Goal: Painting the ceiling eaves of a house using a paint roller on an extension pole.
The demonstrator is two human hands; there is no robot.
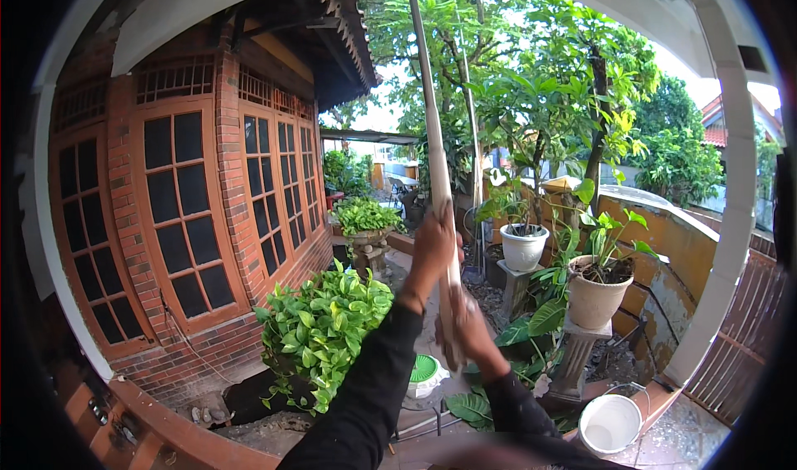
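A long pale pole (434, 138), thin and possibly bamboo or wood, rises steeply in front of me and leans slightly left. Its upper end runs out of the top of the view, where a bit of red shows. My left hand (432, 254) is closed around it at mid height, the arm stretched forward. Lower down, my right hand (471, 329) grips the same pole near its bottom end, slightly smeared by motion. Below the hands lies a round white container with a green slatted top (425, 372), apart from the pole.
A leafy green bush (328, 325) crowds the left side, before a brick house wall with windows (178, 212). At right stand a white pot (524, 250) and a beige pot (596, 296) on pedestals. A white bucket (610, 425) sits lower right. Trees (540, 80) fill the upper background.
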